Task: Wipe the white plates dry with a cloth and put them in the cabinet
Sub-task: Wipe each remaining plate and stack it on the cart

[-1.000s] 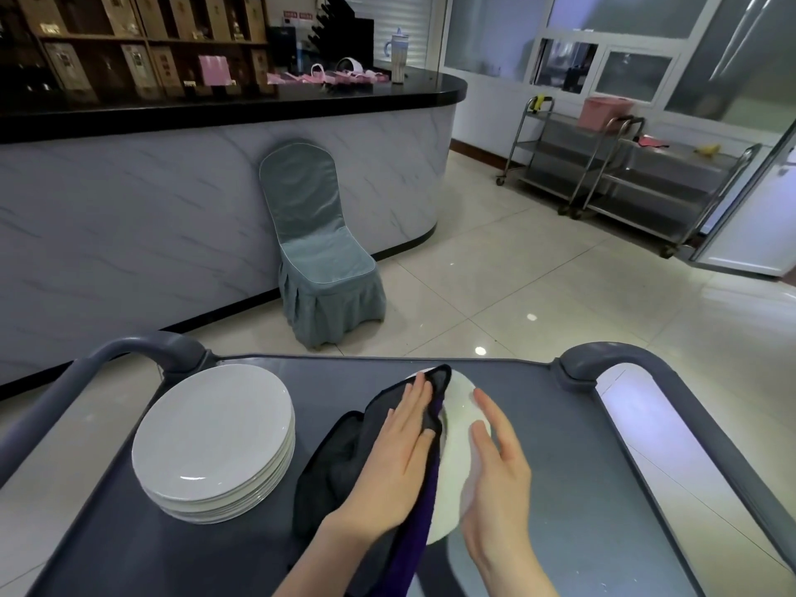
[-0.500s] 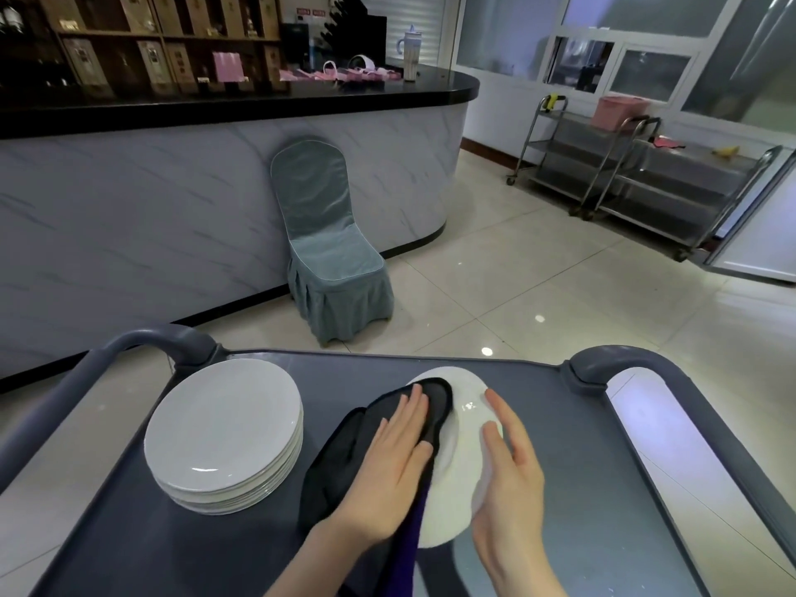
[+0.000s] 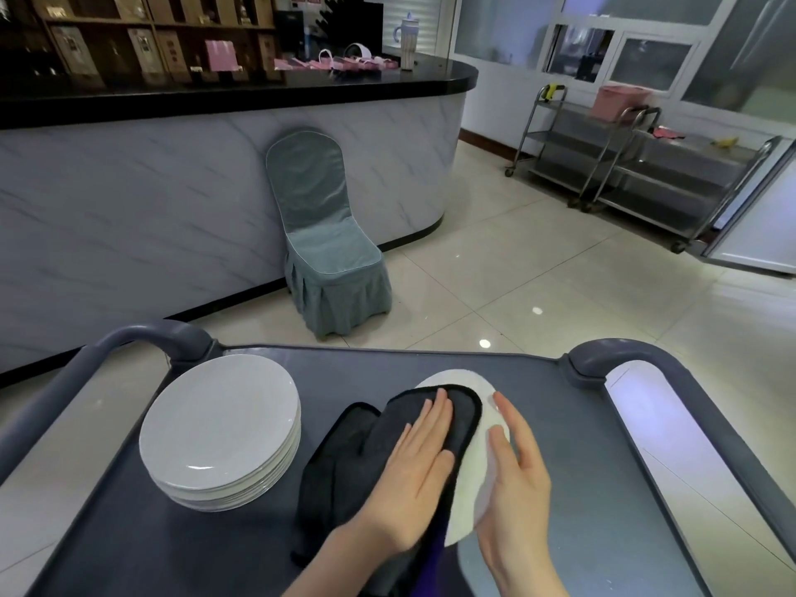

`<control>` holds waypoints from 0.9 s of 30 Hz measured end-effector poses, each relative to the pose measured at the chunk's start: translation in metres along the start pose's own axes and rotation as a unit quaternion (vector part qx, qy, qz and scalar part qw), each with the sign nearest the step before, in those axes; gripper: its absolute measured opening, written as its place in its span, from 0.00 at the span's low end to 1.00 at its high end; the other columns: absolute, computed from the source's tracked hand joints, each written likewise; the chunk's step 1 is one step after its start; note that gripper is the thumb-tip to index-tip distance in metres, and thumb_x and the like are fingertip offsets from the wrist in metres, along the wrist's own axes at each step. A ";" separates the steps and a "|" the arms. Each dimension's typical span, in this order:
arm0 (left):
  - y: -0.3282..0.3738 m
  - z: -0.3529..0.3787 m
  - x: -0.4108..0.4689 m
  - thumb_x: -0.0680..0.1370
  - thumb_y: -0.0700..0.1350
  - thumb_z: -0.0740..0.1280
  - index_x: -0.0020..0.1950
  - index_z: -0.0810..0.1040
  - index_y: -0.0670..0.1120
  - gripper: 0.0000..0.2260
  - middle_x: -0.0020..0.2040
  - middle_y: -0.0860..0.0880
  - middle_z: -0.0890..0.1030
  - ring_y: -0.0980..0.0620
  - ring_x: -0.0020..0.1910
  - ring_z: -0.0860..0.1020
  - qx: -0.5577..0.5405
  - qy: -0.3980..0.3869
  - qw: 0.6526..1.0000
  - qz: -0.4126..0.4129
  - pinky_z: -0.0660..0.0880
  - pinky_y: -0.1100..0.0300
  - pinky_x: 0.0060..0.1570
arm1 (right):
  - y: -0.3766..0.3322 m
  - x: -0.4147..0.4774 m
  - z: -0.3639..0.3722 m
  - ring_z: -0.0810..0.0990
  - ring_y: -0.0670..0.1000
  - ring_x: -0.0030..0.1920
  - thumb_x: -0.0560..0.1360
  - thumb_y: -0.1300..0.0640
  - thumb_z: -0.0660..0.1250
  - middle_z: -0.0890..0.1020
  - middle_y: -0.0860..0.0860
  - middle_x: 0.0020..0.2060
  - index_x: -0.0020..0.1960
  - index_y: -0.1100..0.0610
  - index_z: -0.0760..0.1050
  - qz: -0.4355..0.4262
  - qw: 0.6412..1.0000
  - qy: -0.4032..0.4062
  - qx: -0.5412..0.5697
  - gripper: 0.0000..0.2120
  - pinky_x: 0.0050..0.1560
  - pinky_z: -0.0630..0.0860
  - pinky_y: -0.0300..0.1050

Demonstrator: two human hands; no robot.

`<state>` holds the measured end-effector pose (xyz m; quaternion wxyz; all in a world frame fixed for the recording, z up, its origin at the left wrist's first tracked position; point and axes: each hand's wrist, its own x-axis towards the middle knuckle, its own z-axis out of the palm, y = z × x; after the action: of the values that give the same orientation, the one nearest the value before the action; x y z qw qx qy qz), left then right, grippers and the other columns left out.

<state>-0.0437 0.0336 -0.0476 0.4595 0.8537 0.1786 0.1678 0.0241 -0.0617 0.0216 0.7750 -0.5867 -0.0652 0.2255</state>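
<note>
Wiping step: left hand (image 3: 409, 476), fingers flat, presses the dark microfibre cloth (image 3: 344, 458) onto a round white plate (image 3: 471, 484) on the grey cart (image 3: 581, 424); right hand (image 3: 517, 480) (straight-fingered) braces its rim. Next: probably flip it.

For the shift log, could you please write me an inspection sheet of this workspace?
Surface: grey cart top, with handles at both far corners.
Job's things: plate stack on the left; single plate partly under the dark cloth.
Clutter: nothing seen.
Grips: left hand flat, pressing the cloth onto the plate; right hand flat at the plate's right edge.
Cables: nothing seen.
Surroundings: covered chair against a marble counter; steel trolleys far right; tiled floor.
</note>
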 end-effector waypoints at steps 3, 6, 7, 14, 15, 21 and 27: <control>-0.015 -0.003 0.005 0.85 0.49 0.50 0.75 0.38 0.66 0.25 0.77 0.69 0.40 0.65 0.78 0.42 0.033 -0.002 0.997 -0.075 0.39 0.60 0.76 | -0.010 0.003 -0.005 0.80 0.40 0.60 0.82 0.63 0.60 0.83 0.38 0.59 0.57 0.41 0.82 -0.046 0.998 0.004 -0.032 0.19 0.56 0.74 0.38; -0.030 -0.011 -0.002 0.85 0.49 0.54 0.81 0.49 0.57 0.25 0.80 0.60 0.51 0.59 0.79 0.48 0.076 -0.072 0.985 -0.139 0.44 0.59 0.77 | -0.017 0.007 -0.012 0.76 0.35 0.63 0.83 0.62 0.61 0.80 0.32 0.60 0.60 0.39 0.79 -0.118 0.985 0.005 -0.122 0.19 0.62 0.69 0.38; -0.030 -0.015 -0.005 0.84 0.48 0.57 0.80 0.56 0.53 0.24 0.79 0.57 0.56 0.57 0.79 0.52 0.093 -0.074 0.983 -0.140 0.48 0.60 0.77 | -0.018 0.006 -0.013 0.75 0.33 0.63 0.83 0.61 0.60 0.79 0.30 0.60 0.60 0.37 0.78 -0.145 0.977 0.006 -0.154 0.20 0.62 0.68 0.34; 0.026 -0.063 -0.013 0.83 0.53 0.60 0.62 0.76 0.59 0.09 0.53 0.51 0.85 0.49 0.49 0.85 -0.386 0.154 0.876 -0.246 0.82 0.56 0.44 | -0.002 -0.008 0.004 0.77 0.38 0.37 0.81 0.53 0.57 0.83 0.39 0.44 0.72 0.40 0.68 -0.347 0.849 -0.122 -0.379 0.21 0.40 0.67 0.20; 0.032 -0.071 -0.016 0.82 0.56 0.60 0.61 0.75 0.62 0.09 0.50 0.51 0.86 0.46 0.48 0.86 -0.433 0.173 0.849 -0.248 0.83 0.52 0.42 | 0.003 -0.011 0.008 0.77 0.35 0.41 0.81 0.54 0.57 0.81 0.39 0.45 0.74 0.46 0.68 -0.379 0.820 -0.155 -0.400 0.22 0.45 0.66 0.18; 0.028 -0.106 -0.055 0.76 0.50 0.71 0.64 0.75 0.56 0.17 0.45 0.44 0.85 0.47 0.39 0.86 -0.399 0.289 0.822 -0.285 0.80 0.57 0.32 | 0.031 -0.033 0.045 0.61 0.22 0.66 0.82 0.45 0.54 0.61 0.17 0.65 0.76 0.28 0.51 -0.293 0.677 -0.434 -0.518 0.25 0.68 0.59 0.25; -0.005 -0.138 -0.099 0.79 0.39 0.62 0.62 0.78 0.56 0.16 0.50 0.45 0.86 0.45 0.45 0.86 -0.423 0.354 0.786 -0.277 0.80 0.54 0.36 | 0.039 -0.026 0.080 0.52 0.30 0.75 0.81 0.36 0.47 0.63 0.31 0.75 0.76 0.37 0.60 -0.232 0.650 -0.540 -0.481 0.24 0.78 0.47 0.38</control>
<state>-0.1934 0.0906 0.0083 0.7060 0.3680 0.4684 0.3831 -0.0393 0.0060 0.0136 0.2384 -0.6174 -0.7058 0.2526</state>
